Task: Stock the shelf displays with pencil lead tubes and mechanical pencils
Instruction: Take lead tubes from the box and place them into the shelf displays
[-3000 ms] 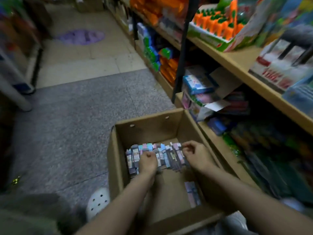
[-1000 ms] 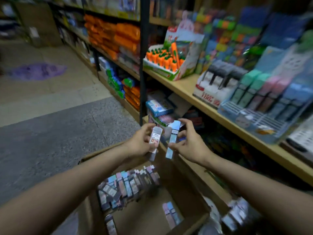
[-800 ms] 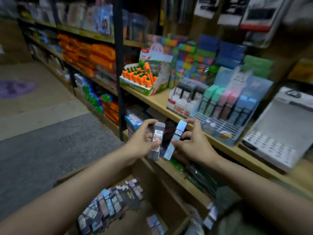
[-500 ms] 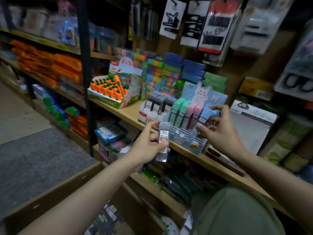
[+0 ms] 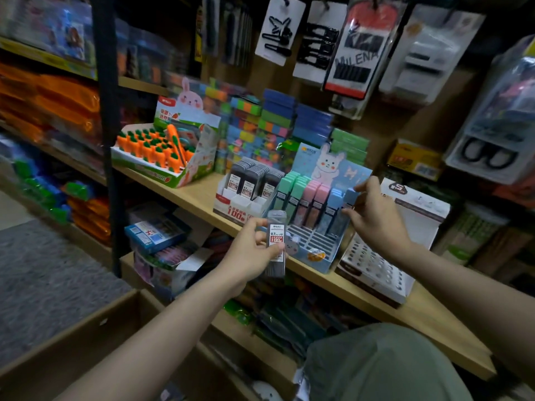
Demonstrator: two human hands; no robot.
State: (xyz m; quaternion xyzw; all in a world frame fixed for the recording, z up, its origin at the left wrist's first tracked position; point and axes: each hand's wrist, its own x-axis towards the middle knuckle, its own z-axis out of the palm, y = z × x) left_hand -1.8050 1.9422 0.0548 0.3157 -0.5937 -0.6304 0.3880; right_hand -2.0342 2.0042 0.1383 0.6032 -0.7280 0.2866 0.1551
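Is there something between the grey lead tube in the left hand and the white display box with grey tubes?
Nothing visible does. The grey lead tube in the left hand hangs just before the white display box, with open air between.

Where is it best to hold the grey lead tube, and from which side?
Likely its long flat sides near the middle, from the left, as the left hand does: the grey lead tube stands upright and slim, leaving its lower end free for a slot.

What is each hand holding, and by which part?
Left hand: grey lead tube, gripped mid-body. Right hand: blue tube, pinched near its top.
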